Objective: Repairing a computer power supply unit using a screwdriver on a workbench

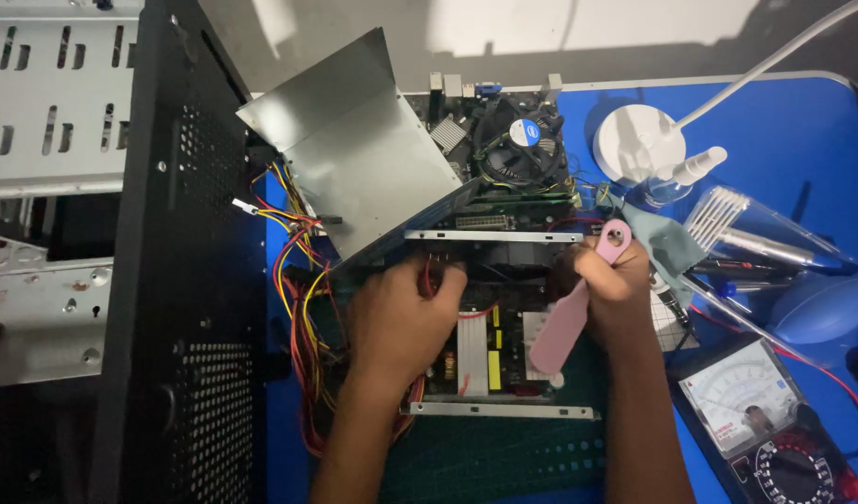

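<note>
A person's left hand (401, 322) grips the opened power supply (490, 350) on the blue worktop (784, 121), fingers curled over its edge, while the right hand (611, 280) holds a pink brush (569, 317); dusting the circuit board appears next, needing light strokes.

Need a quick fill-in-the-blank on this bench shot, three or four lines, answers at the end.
1. The right hand holds a flat tool whose colour is ____.
2. The left hand rests on the opened power supply, beside a bundle of coloured ____.
3. The analog multimeter lies on the person's ____ side.
4. The bench mat is ____.

Answers: pink; wires; right; blue
</note>
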